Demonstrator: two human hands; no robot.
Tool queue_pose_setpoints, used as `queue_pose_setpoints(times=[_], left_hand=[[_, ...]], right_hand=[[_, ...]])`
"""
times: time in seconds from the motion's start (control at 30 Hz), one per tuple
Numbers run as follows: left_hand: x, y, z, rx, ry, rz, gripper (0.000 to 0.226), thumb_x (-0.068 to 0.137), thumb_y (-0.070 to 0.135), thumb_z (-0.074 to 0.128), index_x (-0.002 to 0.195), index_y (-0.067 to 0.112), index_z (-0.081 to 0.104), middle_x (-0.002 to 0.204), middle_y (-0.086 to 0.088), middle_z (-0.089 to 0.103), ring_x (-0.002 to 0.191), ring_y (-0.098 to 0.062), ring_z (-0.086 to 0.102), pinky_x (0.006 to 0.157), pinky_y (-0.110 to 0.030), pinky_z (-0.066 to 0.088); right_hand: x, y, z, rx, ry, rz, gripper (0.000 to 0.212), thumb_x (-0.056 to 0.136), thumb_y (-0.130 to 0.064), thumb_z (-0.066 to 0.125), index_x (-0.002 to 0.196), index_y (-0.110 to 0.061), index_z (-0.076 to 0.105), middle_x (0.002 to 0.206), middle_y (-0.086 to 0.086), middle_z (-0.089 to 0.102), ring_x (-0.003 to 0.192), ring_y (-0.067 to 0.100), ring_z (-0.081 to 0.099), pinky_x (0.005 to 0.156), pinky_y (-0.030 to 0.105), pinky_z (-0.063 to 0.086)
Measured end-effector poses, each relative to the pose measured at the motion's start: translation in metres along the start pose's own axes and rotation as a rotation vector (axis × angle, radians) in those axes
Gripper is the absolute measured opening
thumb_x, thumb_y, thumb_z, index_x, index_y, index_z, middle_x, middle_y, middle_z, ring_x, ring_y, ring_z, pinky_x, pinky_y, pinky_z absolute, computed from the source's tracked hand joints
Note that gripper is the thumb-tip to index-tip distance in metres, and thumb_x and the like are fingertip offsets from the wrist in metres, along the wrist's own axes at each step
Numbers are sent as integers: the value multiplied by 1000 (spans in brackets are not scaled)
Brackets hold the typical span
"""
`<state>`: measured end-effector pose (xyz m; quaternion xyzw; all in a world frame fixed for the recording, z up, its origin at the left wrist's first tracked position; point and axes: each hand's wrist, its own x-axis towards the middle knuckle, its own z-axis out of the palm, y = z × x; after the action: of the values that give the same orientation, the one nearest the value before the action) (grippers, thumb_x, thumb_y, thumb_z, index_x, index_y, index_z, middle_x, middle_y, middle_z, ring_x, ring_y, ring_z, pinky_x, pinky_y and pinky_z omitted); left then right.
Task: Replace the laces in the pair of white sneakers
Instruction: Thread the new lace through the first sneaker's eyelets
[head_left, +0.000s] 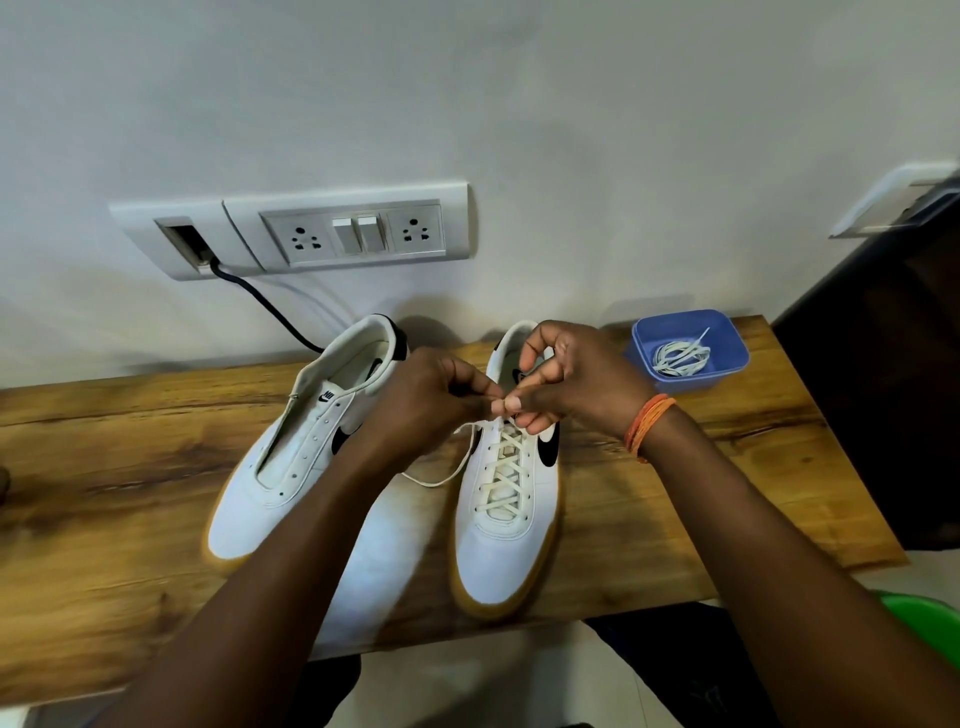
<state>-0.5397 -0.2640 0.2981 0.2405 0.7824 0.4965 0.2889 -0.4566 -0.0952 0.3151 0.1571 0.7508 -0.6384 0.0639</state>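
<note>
Right sneaker (511, 499), laced, stands on the wooden table (727, 478). Left hand (426, 405) and right hand (566, 384) pinch its lace (441, 480) together. Unlaced left sneaker (291, 467) beside; tongue label blurred, possibly "NIKE". Blue tub (644, 343) holds laces.

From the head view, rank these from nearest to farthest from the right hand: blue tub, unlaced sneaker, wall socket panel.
From the right hand:
1. Blue tub, just to its right on the table, holding a coiled lace.
2. Unlaced sneaker, to its left, beyond the left hand.
3. Wall socket panel, up on the wall behind.
</note>
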Motion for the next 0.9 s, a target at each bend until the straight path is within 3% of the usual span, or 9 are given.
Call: queue_pose_setpoints(times=[0.1, 0.23, 0.3, 0.37, 0.43, 0.6, 0.77, 0.9], left_hand=[[-2, 4, 4, 76, 50, 63, 3, 83, 10, 76, 83, 10, 78, 59, 8, 66, 51, 5, 53, 54, -5, 38], [1, -1, 6, 314, 216, 157, 10, 80, 9, 69, 75, 14, 75, 59, 3, 64, 50, 0, 52, 51, -9, 35], [2, -5, 8, 422, 220, 218, 10, 82, 9, 66, 75, 13, 71, 65, 2, 64, 56, -4, 54, 55, -16, 38], [5, -11, 11, 609, 211, 289, 10, 87, 14, 62, 79, 11, 68, 76, 0, 61, 65, -12, 55, 59, -31, 43], [8, -13, 12, 777, 224, 338, 18, 90, 23, 55, 82, 11, 67, 83, -3, 57, 66, -22, 55, 54, -35, 44], [26, -3, 16, 953, -23, 480, 20, 86, 22, 53, 80, 12, 70, 81, 5, 48, 73, -23, 57, 53, -29, 34], [43, 4, 6, 810, -172, 414, 17, 80, 23, 60, 84, 17, 76, 83, 5, 53, 69, -14, 56, 60, -26, 37], [48, 7, 14, 810, -261, 402, 22, 75, 27, 59, 80, 15, 76, 80, 4, 51, 68, -15, 54, 62, -26, 41]], right_hand=[[2, 0, -3, -68, 37, -15, 32, 74, 3, 80, 99, 4, 60, 77, 20, 73, 65, 27, 72, 58, 35, 60], [4, 6, -21, -109, 94, 92, 27, 78, -3, 78, 100, 3, 64, 87, 24, 72, 70, 25, 70, 60, 31, 60], [4, 12, -28, -158, 124, 150, 21, 82, -9, 77, 97, 1, 65, 88, 21, 73, 73, 24, 67, 62, 33, 57], [5, 18, -29, -233, 114, 195, 17, 84, -13, 75, 95, -2, 67, 88, 17, 74, 72, 21, 66, 65, 36, 56], [6, 21, -29, -297, 60, 231, 16, 86, -16, 73, 96, -4, 68, 90, 13, 74, 72, 18, 66, 66, 36, 56], [4, 21, -34, -279, 55, 251, 16, 93, -16, 63, 101, -3, 68, 93, 13, 74, 76, 19, 65, 68, 36, 56], [4, 27, -33, -218, 78, 348, 16, 98, -10, 49, 92, -10, 64, 87, 12, 70, 74, 22, 65, 71, 45, 59], [2, 30, -27, -218, 12, 420, 16, 98, -7, 46, 97, -7, 63, 100, 21, 69, 92, 33, 68, 76, 49, 60]])
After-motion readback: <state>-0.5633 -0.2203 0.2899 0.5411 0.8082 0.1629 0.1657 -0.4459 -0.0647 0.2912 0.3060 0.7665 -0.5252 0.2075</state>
